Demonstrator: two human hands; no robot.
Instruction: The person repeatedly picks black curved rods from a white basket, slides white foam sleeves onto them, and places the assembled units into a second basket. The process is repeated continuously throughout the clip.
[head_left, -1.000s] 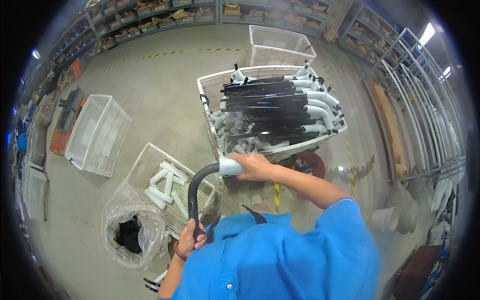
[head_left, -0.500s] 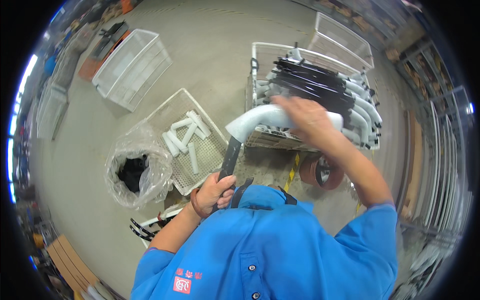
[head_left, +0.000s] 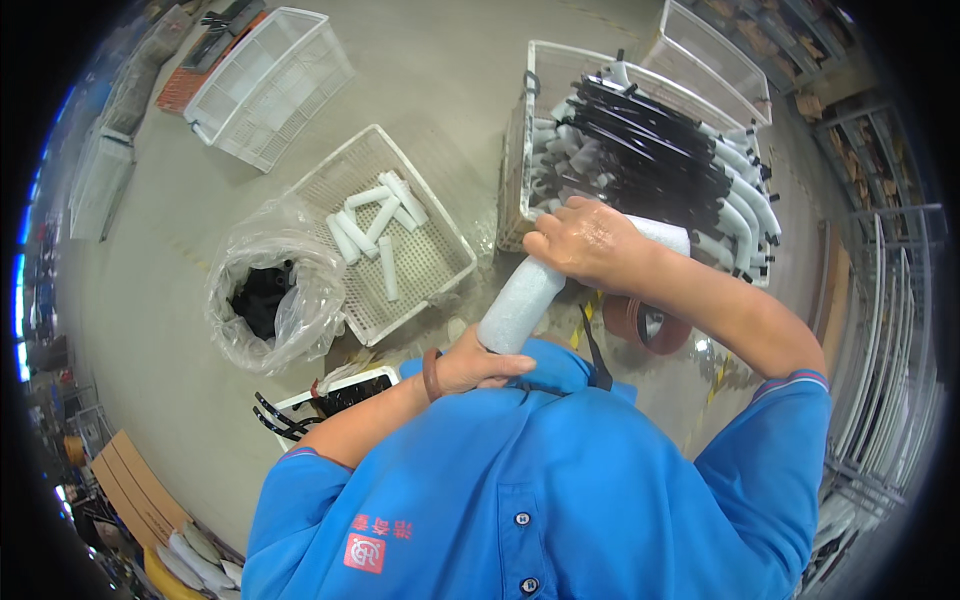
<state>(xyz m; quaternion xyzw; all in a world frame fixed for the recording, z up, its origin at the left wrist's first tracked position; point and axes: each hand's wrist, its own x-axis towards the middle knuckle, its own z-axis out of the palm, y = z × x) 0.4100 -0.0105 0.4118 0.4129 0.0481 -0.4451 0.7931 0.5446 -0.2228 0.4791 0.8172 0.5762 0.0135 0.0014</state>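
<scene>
A bent white foam sleeve (head_left: 522,305) slants in front of my body, its far part running on to the right behind my right forearm. My right hand (head_left: 585,240) is closed over its bend, palm down. My left hand (head_left: 478,365) wraps its lower end, close to my blue shirt, with the thumb stretched across. The black tube that the sleeve was on does not show now. Beyond my right hand, a white mesh crate (head_left: 515,180) holds several black tubes with bent white foam ends (head_left: 650,135).
Left of centre, a low white crate (head_left: 455,245) holds several short white foam tubes (head_left: 372,225). Beside it stands a clear plastic bag (head_left: 225,290) with black parts inside. A white basket (head_left: 265,90) stands far left. A reddish-brown round container (head_left: 625,322) sits beneath my right forearm.
The foam sleeve has come down along the black tube, covering the part that showed. My right hand has moved left and nearer along the sleeve; my left hand now meets its lower end.
</scene>
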